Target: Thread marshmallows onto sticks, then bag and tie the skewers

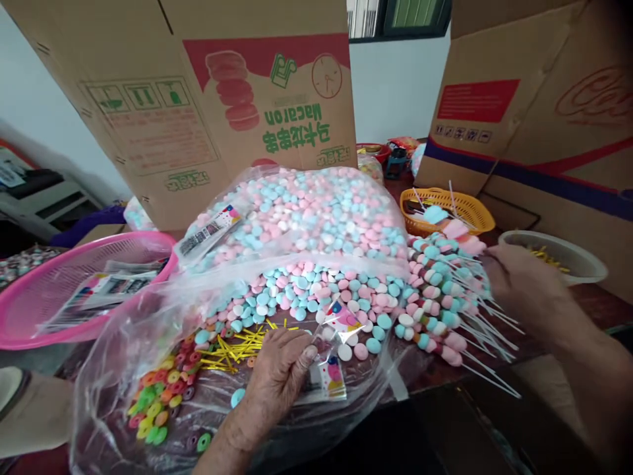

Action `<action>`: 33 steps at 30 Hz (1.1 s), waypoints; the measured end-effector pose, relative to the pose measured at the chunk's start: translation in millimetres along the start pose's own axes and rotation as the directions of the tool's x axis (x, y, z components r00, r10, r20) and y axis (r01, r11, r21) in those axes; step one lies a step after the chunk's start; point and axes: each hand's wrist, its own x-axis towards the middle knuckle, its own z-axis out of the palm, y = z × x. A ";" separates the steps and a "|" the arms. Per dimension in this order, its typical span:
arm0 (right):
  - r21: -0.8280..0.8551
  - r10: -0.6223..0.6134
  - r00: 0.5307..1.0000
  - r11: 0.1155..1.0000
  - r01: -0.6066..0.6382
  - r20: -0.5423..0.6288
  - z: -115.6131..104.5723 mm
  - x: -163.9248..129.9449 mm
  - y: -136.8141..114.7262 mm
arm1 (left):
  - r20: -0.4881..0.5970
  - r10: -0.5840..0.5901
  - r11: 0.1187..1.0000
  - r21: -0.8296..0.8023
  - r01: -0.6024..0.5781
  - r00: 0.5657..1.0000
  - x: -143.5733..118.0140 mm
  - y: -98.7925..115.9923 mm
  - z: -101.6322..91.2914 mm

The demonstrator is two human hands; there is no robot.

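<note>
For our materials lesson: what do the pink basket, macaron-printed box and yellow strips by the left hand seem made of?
Pink basket: probably glossy plastic; smooth, shiny rim.
Box: likely matte brown cardboard; stiff, creased panels.
Yellow strips: plastic or foil, unclear which; thin, slight sheen.

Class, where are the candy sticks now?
In the head view, the candy sticks lie right of centre, beside the right hand, in front of the orange basket.

Candy-packing workroom, heaped sweets (301, 293), printed cartons (198, 125) (one reading "Macaron"), yellow twist ties (235, 349)
</note>
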 end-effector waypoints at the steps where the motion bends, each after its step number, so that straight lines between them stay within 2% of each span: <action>1: -0.002 -0.019 0.999 1.000 0.019 -0.039 -5.0 -13.3 -11.1 | 0.018 0.002 1.000 -0.003 -0.002 1.000 -0.2 -0.3 -3.0; 3: 0.011 -0.163 0.985 0.986 0.164 -0.064 -10.3 -39.0 -35.2 | 0.050 0.032 0.999 -0.017 -0.031 0.998 0.4 0.2 -7.9; 6: 0.055 -0.385 0.923 0.922 0.384 0.013 -5.7 -66.8 -63.2 | 0.090 0.068 0.997 -0.040 -0.064 0.994 0.9 2.7 -13.0; 9: 0.051 -0.486 0.865 0.874 0.483 0.128 0.3 -80.4 -69.2 | 0.104 0.015 0.998 -0.060 -0.009 0.994 -3.2 4.7 -18.2; 10: 0.066 -0.494 0.858 0.869 0.490 0.140 0.1 -82.5 -67.3 | 0.100 0.001 0.998 -0.067 0.006 0.995 -5.4 4.8 -20.1; 11: 0.101 -0.476 0.869 0.879 0.466 0.137 -1.0 -83.6 -64.9 | 0.100 -0.010 0.997 -0.070 0.017 0.995 -7.5 4.6 -21.7; 13: 0.219 -0.327 0.939 0.929 0.298 0.105 -3.6 -83.5 -62.0 | 0.122 -0.014 0.998 -0.062 0.021 0.992 -10.6 4.5 -23.8; 14: 0.296 -0.186 0.980 0.943 0.156 0.076 -3.4 -82.7 -63.4 | 0.146 -0.012 0.998 -0.053 0.019 0.989 -10.9 5.1 -23.9; 15: 0.390 -0.015 0.998 0.921 -0.009 0.058 -1.1 -81.5 -67.2 | 0.176 -0.008 0.999 -0.046 0.016 0.984 -10.5 6.3 -23.2; 16: 0.495 0.151 0.986 0.852 -0.167 0.074 3.8 -80.1 -73.6 | 0.205 -0.002 0.999 -0.043 0.011 0.979 -9.4 8.2 -21.6; 17: 0.601 0.281 0.952 0.742 -0.296 0.123 11.4 -78.8 -82.5 | 0.229 0.008 0.999 -0.050 0.004 0.973 -7.8 10.7 -19.3; 18: 0.699 0.353 0.913 0.599 -0.390 0.207 21.3 -77.5 -93.1 | 0.246 0.018 0.998 -0.065 -0.002 0.969 -6.2 13.5 -16.3; 19: 0.763 0.355 0.879 0.455 -0.460 0.319 32.9 -76.5 -104.7 | 0.260 0.025 0.996 -0.086 -0.003 0.965 -4.9 16.5 -12.9; 21: 0.805 0.271 0.826 0.214 -0.553 0.495 57.2 -76.0 -127.8 | 0.282 0.031 0.990 -0.143 0.010 0.959 -3.9 21.8 -5.4; 23: 0.804 0.208 0.798 0.076 -0.590 0.566 77.0 -77.7 -147.0 | 0.307 -0.023 0.979 -0.188 0.085 0.952 -5.8 25.2 2.3; 24: 0.809 0.204 0.798 0.044 -0.586 0.567 83.9 -78.9 -154.4 | 0.307 -0.071 0.970 -0.202 0.138 0.949 -7.7 26.0 6.2; 26: 0.828 0.257 0.808 0.047 -0.559 0.531 92.1 -80.4 -164.8 | 0.281 -0.175 0.946 -0.216 0.240 0.944 -12.2 26.2 13.8; 28: 0.829 0.334 0.800 0.088 -0.552 0.498 94.8 -79.4 -169.6 | 0.228 -0.233 0.932 -0.224 0.284 0.945 -16.4 25.3 20.5; 31: 0.788 0.423 0.744 0.103 -0.607 0.518 90.4 -75.1 -164.2 | 0.167 -0.219 0.940 -0.227 0.254 0.961 -20.7 22.1 23.7; 33: 0.762 0.432 0.748 0.186 -0.621 0.504 79.6 -74.3 -151.2 | 0.127 -0.181 0.948 -0.242 0.207 0.975 -22.8 17.7 18.9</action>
